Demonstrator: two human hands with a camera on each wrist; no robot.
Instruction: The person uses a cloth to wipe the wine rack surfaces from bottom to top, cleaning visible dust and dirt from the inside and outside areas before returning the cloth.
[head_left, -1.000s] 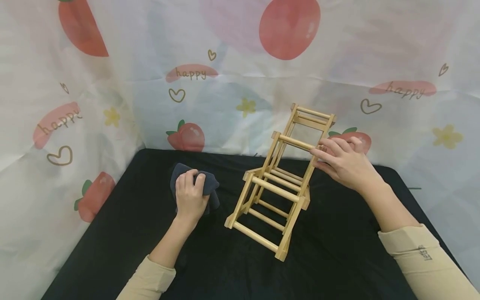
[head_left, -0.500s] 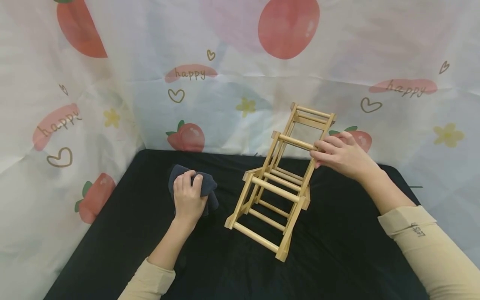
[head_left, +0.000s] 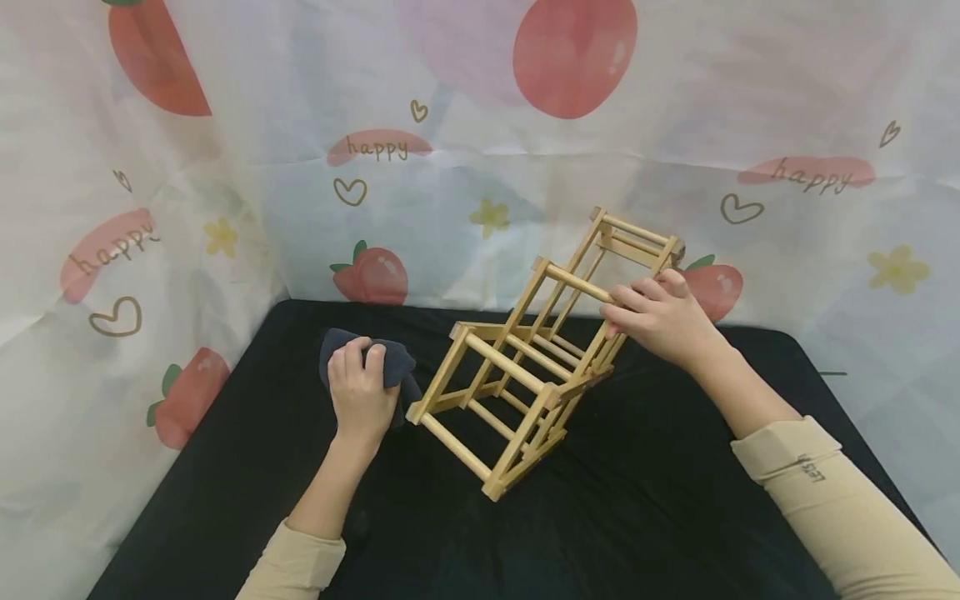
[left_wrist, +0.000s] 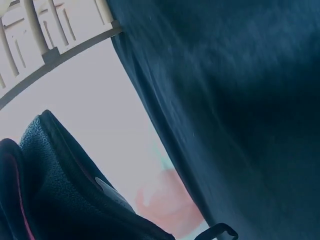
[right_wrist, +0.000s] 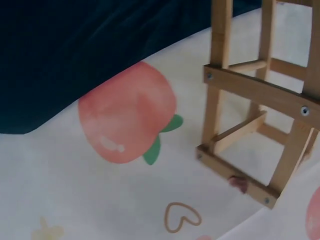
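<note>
Tilting the wooden rack (head_left: 543, 350) steadily with the right hand (head_left: 660, 321) clasping its rail, while keeping the left hand (head_left: 362, 396), just beside its lower end, bunched on the dark cloth (head_left: 390, 367) over the tabletop (head_left: 637, 517).

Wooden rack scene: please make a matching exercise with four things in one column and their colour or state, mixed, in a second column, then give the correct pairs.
Things:
1. wooden rack
2. cloth
3. table cover
4. backdrop

States:
A. black, lying flat under everything
B. white, printed with strawberries and the word happy
C. dark blue, bunched under the left hand
D. pale wood, tilted, held by the right hand

Pairs: 1-D, 2-C, 3-A, 4-B
</note>
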